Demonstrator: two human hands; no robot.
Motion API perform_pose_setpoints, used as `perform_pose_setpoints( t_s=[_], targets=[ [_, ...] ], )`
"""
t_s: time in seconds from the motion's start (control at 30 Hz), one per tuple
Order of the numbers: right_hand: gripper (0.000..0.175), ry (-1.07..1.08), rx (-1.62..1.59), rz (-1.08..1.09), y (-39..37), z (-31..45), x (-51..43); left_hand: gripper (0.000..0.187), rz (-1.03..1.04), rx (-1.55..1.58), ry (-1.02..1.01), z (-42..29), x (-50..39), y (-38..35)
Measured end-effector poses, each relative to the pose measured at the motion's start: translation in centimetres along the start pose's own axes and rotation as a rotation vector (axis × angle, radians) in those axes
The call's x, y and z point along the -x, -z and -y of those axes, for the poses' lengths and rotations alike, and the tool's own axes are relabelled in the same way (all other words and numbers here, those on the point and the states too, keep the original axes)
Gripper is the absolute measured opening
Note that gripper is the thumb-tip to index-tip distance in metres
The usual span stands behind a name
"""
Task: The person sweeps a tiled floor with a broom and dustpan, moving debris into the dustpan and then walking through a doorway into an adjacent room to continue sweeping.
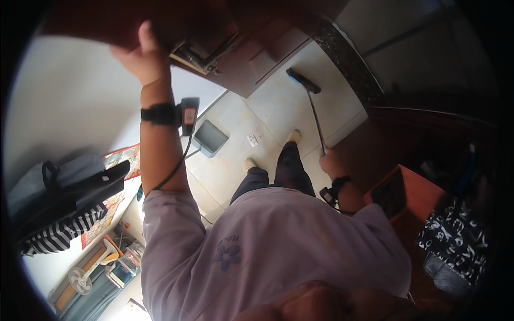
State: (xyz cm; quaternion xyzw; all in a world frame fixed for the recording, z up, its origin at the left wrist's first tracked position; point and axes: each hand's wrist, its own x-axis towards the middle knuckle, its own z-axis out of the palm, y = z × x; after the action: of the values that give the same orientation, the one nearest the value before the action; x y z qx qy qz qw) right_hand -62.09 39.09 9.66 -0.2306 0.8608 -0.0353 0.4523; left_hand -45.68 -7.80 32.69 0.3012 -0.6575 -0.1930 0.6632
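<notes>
My left hand (148, 64) is raised against a dark red door (217, 24), its thumb up and fingers spread to the left. The fingertips fade into shadow, so whether they grip the door is unclear. Just right of that hand is the door's metal lock (196, 58). Low at my right side, my right hand (332, 163) is closed around the upper end of a broom's thin handle (316, 118). The broom's black and blue head (304, 81) rests on the tiled floor (265, 100) beyond my feet.
A grey dustpan (211, 138) sits on the floor left of my feet, near a small printed white paper (252, 139). Bags (68, 196) hang on the left wall above a small white fan (80, 280). An orange-brown box (419, 188) and a black-and-white patterned cloth (455, 240) are at right.
</notes>
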Motion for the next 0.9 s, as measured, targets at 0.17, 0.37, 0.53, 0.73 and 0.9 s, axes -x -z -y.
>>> perform_pose_setpoints(
  t_s=[0.17, 0.37, 0.53, 0.73, 0.9],
  targets=[
    [0.054, 0.002, 0.039, 0.021, -8.6, -1.6, 4.2, 0.056, 0.009, 0.051, 0.066, -0.6, 0.1, -0.1],
    [0.053, 0.090, 0.006, -0.088, -8.5, -4.4, 12.8, 0.065, 0.115, 0.085, 0.249, -2.8, 0.5, 0.2],
    [0.054, 0.187, -0.030, -0.060, -7.6, -4.4, 19.1, 0.057, 0.125, -0.149, 0.012, -8.0, 7.0, 0.3],
    [0.052, 0.004, -0.348, 0.078, -8.6, -1.1, 22.1, 0.065, 0.564, 0.090, -0.087, -13.2, 14.8, 0.7],
    [0.052, -0.117, -0.661, 0.130, -9.3, 2.8, 22.7, 0.087, 0.908, 0.135, -0.221, -14.6, 18.7, 0.2]
  ],
)
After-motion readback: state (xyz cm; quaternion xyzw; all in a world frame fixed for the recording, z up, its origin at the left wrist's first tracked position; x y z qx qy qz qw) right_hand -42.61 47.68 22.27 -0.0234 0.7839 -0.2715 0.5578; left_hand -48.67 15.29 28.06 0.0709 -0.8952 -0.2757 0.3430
